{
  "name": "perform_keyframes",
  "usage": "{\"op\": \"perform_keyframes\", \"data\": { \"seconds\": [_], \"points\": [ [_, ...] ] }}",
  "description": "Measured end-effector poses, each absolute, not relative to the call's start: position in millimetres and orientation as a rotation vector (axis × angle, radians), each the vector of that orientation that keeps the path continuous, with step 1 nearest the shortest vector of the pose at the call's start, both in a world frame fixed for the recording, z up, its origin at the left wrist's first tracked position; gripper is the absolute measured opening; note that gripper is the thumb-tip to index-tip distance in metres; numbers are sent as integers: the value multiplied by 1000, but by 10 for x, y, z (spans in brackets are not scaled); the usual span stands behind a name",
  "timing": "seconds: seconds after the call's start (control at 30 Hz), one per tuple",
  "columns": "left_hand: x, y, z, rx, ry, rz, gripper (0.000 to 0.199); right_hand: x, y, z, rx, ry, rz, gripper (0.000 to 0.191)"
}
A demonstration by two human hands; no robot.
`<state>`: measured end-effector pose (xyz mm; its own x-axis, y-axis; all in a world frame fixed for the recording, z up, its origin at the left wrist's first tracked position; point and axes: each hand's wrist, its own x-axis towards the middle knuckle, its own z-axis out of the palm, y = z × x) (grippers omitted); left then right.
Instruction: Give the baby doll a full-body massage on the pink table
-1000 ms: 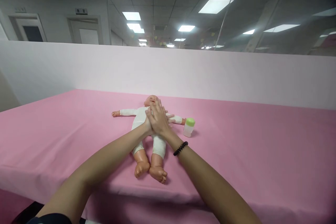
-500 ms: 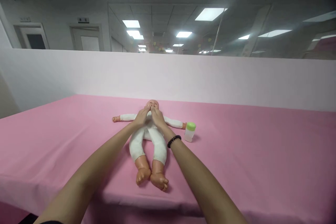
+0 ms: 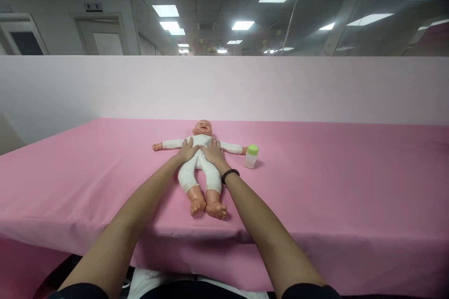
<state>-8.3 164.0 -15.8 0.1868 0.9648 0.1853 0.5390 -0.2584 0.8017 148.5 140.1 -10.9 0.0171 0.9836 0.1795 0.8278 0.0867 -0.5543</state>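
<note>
A baby doll (image 3: 198, 162) with a white cloth body lies on its back, its arms stretched out and its feet toward me. My left hand (image 3: 187, 151) rests flat on the left side of the doll's torso, fingers extended. On the right side of the torso lies my right hand (image 3: 213, 153), fingers spread, a dark beaded band on that wrist. The thumbs come close together over the belly. Beside the doll's hand on the right stands a small clear bottle (image 3: 251, 157) with a green lid.
A pink cloth (image 3: 333, 182) covers the table, with its front edge hanging down near my body. Behind the table rises a white partition (image 3: 280, 88), with glass above it. Doors (image 3: 105, 39) show at the back left.
Both hands have come down from around the doll's mouth and chin to its torso and moved apart, uncovering the face. The camera view has tilted downward.
</note>
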Motion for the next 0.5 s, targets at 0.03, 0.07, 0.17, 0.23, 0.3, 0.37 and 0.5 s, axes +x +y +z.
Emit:
{"op": "perform_keyframes", "data": {
  "seconds": [0.03, 0.07, 0.17, 0.23, 0.3, 0.37, 0.5],
  "points": [
    [-92, 1628, -173, 1877, 1459, 941, 84, 1477, 1367, -109, -1806, -1797, 348, 84],
    [-106, 1615, -187, 1889, 1495, 946, 83, 1479, 1335, -108, -1819, -1764, 304, 82],
    [-162, 1596, -217, 2110, 1356, 972, 65, 1526, 1288, -103, -1688, -1840, 197, 55],
    [-189, 1625, -227, 2338, 1180, 913, 56, 1567, 1323, -112, -1511, -1945, 188, 43],
    [-193, 1685, -235, 2438, 1128, 827, 56, 1596, 1394, -134, -1379, -2045, 241, 46],
    [-176, 1750, -246, 2381, 1263, 790, 62, 1606, 1459, -159, -1402, -2091, 328, 53],
    [-139, 1775, -264, 2175, 1579, 882, 69, 1576, 1437, -147, -1723, -1918, 309, 70]
  ]
}}
